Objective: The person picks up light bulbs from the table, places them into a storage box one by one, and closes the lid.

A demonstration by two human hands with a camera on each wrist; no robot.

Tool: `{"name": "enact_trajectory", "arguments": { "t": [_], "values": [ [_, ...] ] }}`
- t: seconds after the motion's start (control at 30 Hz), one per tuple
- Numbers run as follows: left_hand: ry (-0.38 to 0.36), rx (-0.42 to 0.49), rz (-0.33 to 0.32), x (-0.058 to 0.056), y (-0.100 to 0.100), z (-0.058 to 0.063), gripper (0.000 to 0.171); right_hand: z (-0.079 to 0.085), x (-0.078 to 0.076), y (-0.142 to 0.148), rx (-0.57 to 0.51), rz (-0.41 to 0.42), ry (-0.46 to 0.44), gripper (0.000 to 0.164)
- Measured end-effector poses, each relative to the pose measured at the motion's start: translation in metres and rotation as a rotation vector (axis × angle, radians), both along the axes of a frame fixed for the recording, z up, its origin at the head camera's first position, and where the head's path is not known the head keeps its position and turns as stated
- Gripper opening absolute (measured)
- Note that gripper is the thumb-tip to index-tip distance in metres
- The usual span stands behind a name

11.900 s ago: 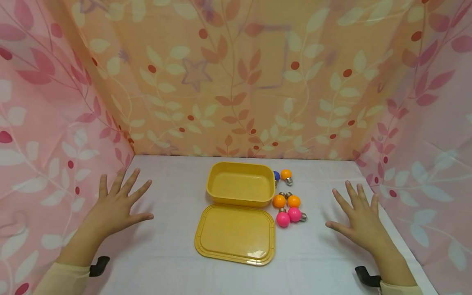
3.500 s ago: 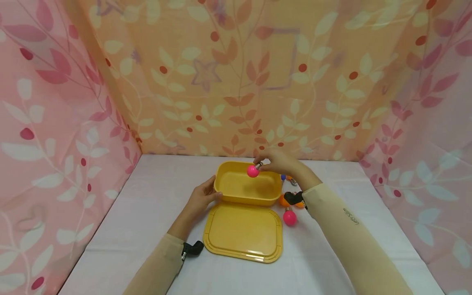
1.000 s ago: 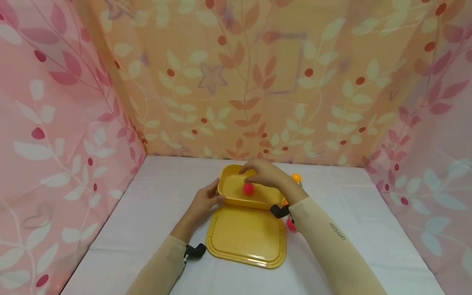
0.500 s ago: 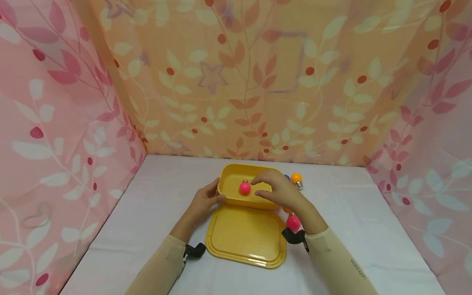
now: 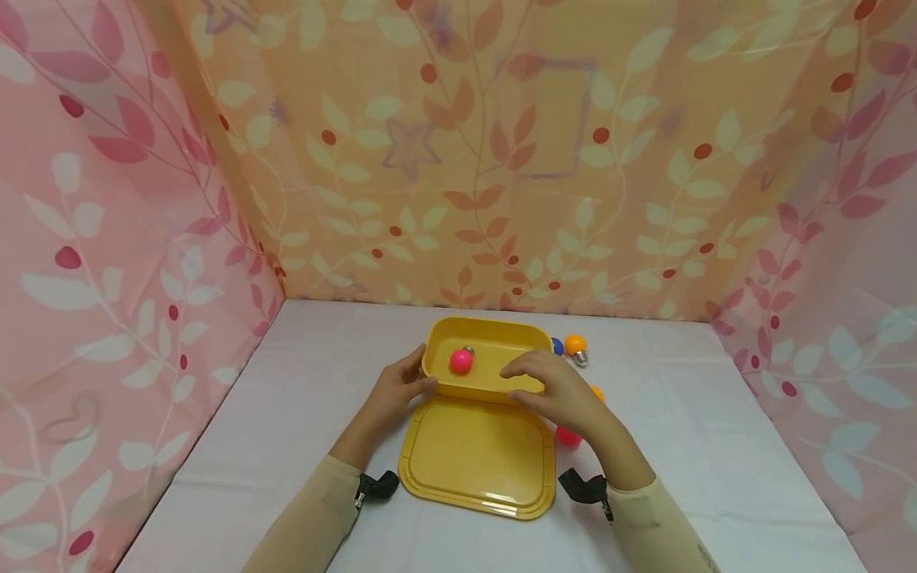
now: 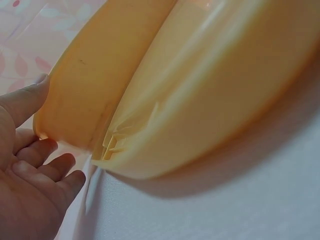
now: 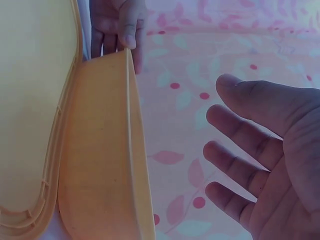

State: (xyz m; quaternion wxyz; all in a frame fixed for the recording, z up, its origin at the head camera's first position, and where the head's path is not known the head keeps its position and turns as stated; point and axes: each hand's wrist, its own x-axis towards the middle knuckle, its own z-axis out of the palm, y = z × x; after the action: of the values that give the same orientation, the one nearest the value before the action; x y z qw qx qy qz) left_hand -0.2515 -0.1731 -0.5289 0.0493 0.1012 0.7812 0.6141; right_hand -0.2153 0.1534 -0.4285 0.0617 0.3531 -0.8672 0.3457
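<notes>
Inside the yellow box (image 5: 473,390) lies a pink bulb (image 5: 462,361); sleeve lettering (image 5: 707,557) is illegible.

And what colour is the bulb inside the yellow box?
The bulb is bright pink, clearest in the head view.

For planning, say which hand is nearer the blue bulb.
Right hand, just in front of the blue bulb; the left hand holds the left end of the yellow box.
</notes>
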Motion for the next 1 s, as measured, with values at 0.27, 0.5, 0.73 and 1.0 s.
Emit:
{"name": "enact_trajectory", "arguments": {
  "t": [0.27, 0.5, 0.73, 1.0],
  "values": [
    [-0.008, -0.010, 0.000, 0.000, -0.002, 0.000, 0.077, 0.003, 0.004, 0.015, -0.024, 0.012, 0.047, 0.034],
    [-0.015, -0.023, 0.005, 0.000, -0.001, 0.000, 0.078, 0.005, -0.003, 0.045, -0.037, -0.109, 0.016, 0.037],
    [-0.022, -0.015, 0.007, 0.000, 0.000, -0.001, 0.079, 0.000, -0.011, 0.075, -0.034, -0.225, -0.061, 0.040],
    [-0.035, 0.008, 0.003, 0.000, 0.001, 0.000, 0.078, -0.014, -0.021, 0.102, -0.021, -0.296, -0.203, 0.039]
  ]
}}
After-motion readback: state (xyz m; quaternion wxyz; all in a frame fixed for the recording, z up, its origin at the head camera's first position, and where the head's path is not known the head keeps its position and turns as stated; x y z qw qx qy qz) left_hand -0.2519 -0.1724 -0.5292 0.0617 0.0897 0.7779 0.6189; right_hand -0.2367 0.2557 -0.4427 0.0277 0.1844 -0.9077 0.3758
